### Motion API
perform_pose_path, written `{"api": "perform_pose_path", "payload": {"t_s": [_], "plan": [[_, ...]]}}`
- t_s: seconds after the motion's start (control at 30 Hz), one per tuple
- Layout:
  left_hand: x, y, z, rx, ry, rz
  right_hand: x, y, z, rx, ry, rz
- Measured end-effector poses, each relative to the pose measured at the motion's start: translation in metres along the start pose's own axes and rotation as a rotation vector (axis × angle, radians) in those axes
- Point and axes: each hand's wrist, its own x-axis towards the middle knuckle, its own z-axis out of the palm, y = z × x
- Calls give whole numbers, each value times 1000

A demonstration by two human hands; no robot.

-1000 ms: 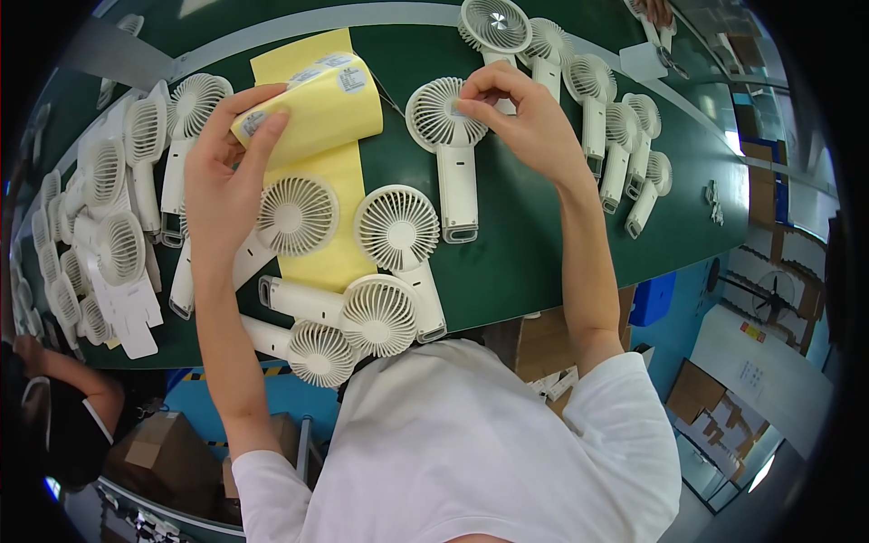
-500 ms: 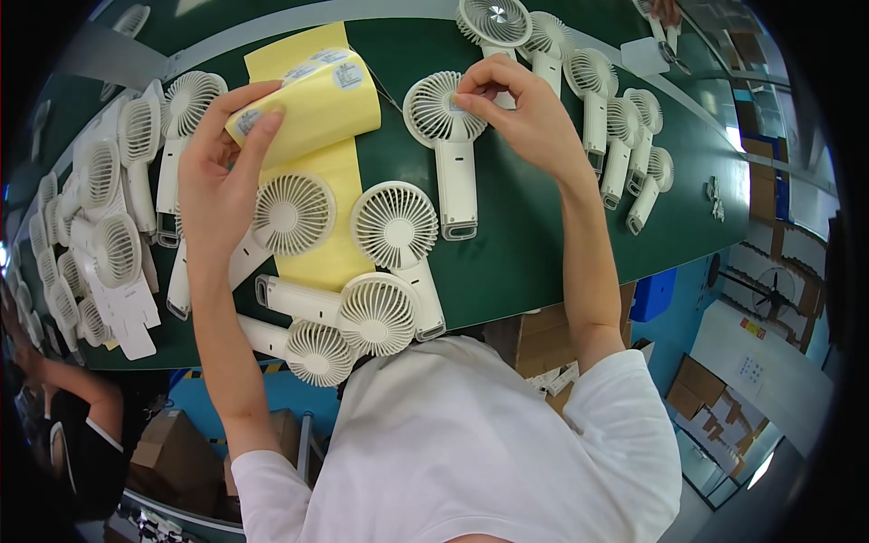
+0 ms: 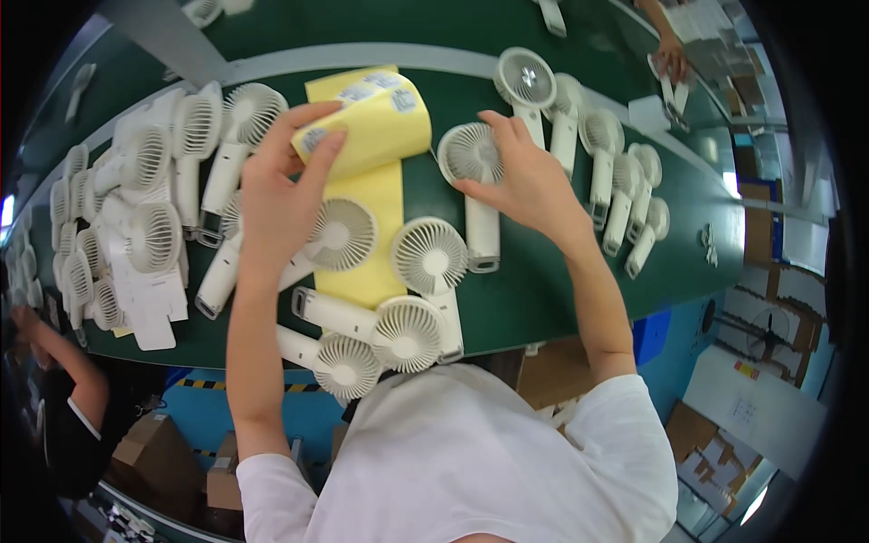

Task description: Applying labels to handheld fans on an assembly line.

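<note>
My left hand (image 3: pixel 282 195) pinches a yellow sheet of labels (image 3: pixel 376 140) between thumb and fingers. The sheet curls over, with round printed stickers along its top, and its lower part lies flat on the table. My right hand (image 3: pixel 534 190) grips the head of a white handheld fan (image 3: pixel 482 231) from the right, fingers at the top of the grille and thumb lower down. That fan lies with its handle toward me. Just left of it, another handheld fan (image 3: pixel 430 256) lies face up near the sheet's edge.
The green table (image 3: pixel 561 285) carries many more white fans: a crowded pile (image 3: pixel 149 235) at the left, several in a row (image 3: pixel 600 167) at the right, and a few at the near edge. A co-worker's hand (image 3: pixel 671 59) is at the far right. Cardboard boxes (image 3: pixel 154 457) stand below.
My right hand has gone from a pinch over the fan's grille to a wider hold on its head. My left hand keeps the label sheet. The whole view has shifted.
</note>
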Motion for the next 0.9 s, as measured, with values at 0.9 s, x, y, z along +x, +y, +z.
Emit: {"api": "perform_pose_path", "payload": {"t_s": [0.9], "plan": [[7, -10, 6, -386, 227, 155, -142, -69, 34, 126, -103, 305]]}}
